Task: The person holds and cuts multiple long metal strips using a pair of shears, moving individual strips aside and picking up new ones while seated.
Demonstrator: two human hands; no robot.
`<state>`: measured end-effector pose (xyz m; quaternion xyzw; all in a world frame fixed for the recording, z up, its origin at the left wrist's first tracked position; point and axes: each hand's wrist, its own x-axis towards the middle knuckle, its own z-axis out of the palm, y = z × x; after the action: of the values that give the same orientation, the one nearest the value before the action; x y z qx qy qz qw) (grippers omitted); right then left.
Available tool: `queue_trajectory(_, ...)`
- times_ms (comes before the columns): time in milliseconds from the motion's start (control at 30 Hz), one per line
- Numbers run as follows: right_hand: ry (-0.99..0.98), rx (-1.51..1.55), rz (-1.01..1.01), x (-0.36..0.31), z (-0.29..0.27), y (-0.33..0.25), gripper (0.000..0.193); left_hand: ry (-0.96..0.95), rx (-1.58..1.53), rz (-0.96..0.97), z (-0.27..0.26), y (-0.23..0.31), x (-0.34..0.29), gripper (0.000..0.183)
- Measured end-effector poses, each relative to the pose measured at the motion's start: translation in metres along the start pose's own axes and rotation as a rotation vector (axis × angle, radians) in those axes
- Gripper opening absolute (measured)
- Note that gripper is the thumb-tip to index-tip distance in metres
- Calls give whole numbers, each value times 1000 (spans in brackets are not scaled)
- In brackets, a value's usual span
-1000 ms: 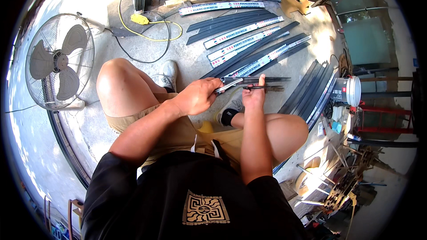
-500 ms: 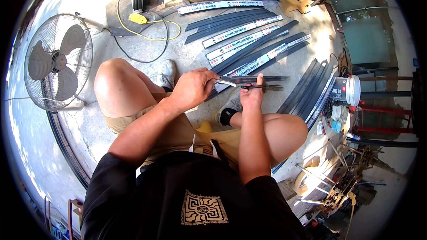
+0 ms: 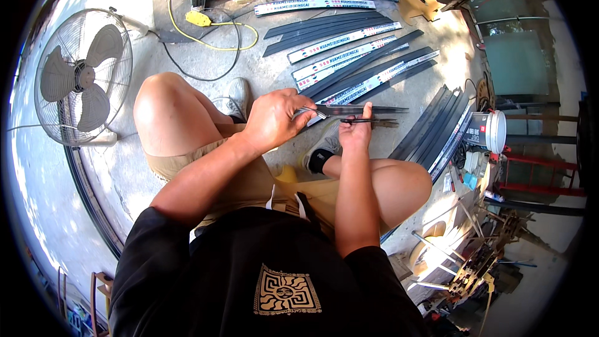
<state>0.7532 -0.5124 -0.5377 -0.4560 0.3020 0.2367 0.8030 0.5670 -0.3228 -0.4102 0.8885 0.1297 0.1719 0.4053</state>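
Observation:
In front of my lap, my left hand [image 3: 276, 120] is closed, its fingers pinched at the near end of a long, thin dark strip [image 3: 380, 110]. A short, shiny silver piece [image 3: 311, 112] shows at those fingertips; its kind is unclear. My right hand [image 3: 355, 132] is closed lower down on the right, thumb raised against the strip. A slim black piece [image 3: 368, 121] crosses its fingers and points right; whether it is a tool or another strip cannot be told. Beyond both hands, dark strips [image 3: 368, 65] lie on the floor, some with printed white film.
A standing fan [image 3: 83, 76] is at the left. Yellow cable [image 3: 240, 45] loops on the concrete floor. More dark strips [image 3: 427, 126] lie to the right, beside a white-lidded bucket [image 3: 496, 131]. Bundled film-covered strips [image 3: 315, 6] lie at the far side.
My left hand has tilted and shifted slightly up, and the silver piece shows shorter at its fingertips. My right hand keeps its grip. The whole view has shifted slightly.

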Motion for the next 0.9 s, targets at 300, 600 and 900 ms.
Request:
queue_trajectory(300,14,-19,13,-6,4,-1,40,99,-40,8,12,-1,-1,13)
queue_trajectory(600,40,-18,11,-9,8,-3,41,123,-13,20,15,0,-1,9)
queue_trajectory(900,12,-7,12,-6,4,-2,38,122,7,53,15,1,0,11)
